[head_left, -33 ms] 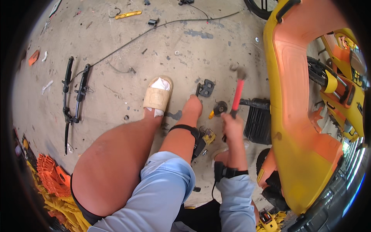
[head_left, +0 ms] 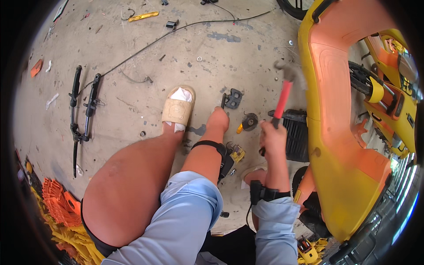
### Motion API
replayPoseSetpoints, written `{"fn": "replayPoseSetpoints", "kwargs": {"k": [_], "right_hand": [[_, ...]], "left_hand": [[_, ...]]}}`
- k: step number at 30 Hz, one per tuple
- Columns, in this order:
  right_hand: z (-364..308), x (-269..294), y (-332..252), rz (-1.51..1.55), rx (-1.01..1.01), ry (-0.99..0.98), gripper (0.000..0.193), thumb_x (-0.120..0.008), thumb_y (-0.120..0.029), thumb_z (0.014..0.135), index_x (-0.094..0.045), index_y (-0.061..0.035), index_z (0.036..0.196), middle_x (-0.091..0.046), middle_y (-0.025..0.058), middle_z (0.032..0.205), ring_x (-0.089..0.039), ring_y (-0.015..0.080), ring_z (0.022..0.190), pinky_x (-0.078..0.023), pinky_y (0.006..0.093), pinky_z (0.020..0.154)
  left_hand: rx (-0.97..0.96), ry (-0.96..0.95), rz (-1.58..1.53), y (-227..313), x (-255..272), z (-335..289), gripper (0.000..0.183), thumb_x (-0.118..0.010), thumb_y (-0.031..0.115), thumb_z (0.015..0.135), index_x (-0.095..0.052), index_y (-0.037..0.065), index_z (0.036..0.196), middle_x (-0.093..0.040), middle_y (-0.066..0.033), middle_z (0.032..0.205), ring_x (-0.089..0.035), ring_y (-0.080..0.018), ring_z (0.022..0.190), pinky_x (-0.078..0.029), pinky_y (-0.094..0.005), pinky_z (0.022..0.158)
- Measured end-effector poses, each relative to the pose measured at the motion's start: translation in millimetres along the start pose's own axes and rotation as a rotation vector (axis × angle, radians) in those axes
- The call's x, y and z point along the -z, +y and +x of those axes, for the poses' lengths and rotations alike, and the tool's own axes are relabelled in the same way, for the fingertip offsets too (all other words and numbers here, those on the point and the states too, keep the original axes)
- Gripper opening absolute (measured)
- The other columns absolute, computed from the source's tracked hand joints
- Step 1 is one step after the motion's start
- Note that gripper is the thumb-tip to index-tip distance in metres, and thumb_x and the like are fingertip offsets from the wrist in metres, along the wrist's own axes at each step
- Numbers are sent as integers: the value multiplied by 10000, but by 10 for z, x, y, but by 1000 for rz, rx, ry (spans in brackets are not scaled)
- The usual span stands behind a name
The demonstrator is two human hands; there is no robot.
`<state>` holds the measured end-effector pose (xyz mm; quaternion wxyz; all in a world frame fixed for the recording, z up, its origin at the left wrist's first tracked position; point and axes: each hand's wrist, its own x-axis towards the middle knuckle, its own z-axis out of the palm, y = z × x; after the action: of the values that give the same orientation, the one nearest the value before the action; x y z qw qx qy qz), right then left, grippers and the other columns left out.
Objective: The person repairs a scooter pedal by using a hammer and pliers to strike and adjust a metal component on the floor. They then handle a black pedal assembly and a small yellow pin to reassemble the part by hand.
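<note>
My right hand (head_left: 274, 134) grips a claw hammer (head_left: 282, 97) by its red and black handle. The hammer is raised, its metal head a little blurred. Lower down and to the left, my left hand (head_left: 219, 119) is closed on a short black bar that looks like a crank arm (head_left: 224, 100). A black bicycle pedal (head_left: 234, 98) sits at the far end of that bar. Most of the left fingers are turned away from view. Between the hands lies a round dark part with a yellow tab (head_left: 249, 122) on the floor.
At right stands a large yellow and orange bike body (head_left: 338, 132), with a black ribbed box-like part (head_left: 297, 137) beside it. A black fork (head_left: 90, 106) and a long cable (head_left: 176, 30) lie on the floor. Orange pieces (head_left: 59, 203) are heaped at lower left.
The right hand and hammer have moved up and to the right, away from the pedal. The left hand stays almost in place around the crank arm.
</note>
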<state>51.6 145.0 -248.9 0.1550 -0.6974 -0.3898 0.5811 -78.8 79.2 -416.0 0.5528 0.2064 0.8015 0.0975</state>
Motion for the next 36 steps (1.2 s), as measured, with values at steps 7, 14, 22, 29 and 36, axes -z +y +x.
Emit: {"fn": "replayPoseSetpoints", "kwargs": {"k": [7, 14, 22, 29, 36], "right_hand": [[-397, 40, -1007, 388, 667, 17, 342, -594, -124, 949, -384, -106, 679, -376, -11, 499, -355, 83, 400, -338, 250, 420], [357, -219, 1184, -217, -9, 33, 133, -655, -140, 808, -594, -38, 747, -495, -2, 573, -450, 96, 477, -351, 289, 450], [-362, -47, -794, 206, 588, 1, 317, -570, -118, 953, -393, -96, 690, -399, -4, 496, -358, 86, 383, -333, 251, 402], [516, -108, 1369, -480, 49, 46, 178, -649, -141, 863, -557, -60, 733, -481, -9, 559, -466, 99, 496, -362, 275, 460], [-152, -87, -475, 82, 353, 1, 252, -614, -85, 919, -474, -75, 710, -425, -17, 514, -392, 80, 408, -331, 252, 406]], "left_hand": [[21, -4, -36, 21, 9, -71, 306, -481, 141, 947, -503, -44, 1190, -643, -284, 1156, -612, -428, 1113, -490, -496, 939], [-34, 46, 69, 159, 52, -32, 298, -471, 117, 955, -502, -48, 1201, -643, -282, 1155, -625, -423, 1095, -500, -504, 920], [-9, 11, 34, -63, -131, -85, 289, -506, 111, 932, -519, -45, 1174, -665, -273, 1108, -641, -413, 1069, -524, -490, 879], [-68, 18, 98, 151, -84, -82, 296, -505, 123, 932, -519, -48, 1173, -663, -277, 1111, -643, -417, 1065, -522, -487, 887], [-10, 1, 66, -46, -5, -80, 290, -501, 132, 930, -527, -28, 1171, -658, -269, 1133, -635, -408, 1083, -511, -482, 909]]}}
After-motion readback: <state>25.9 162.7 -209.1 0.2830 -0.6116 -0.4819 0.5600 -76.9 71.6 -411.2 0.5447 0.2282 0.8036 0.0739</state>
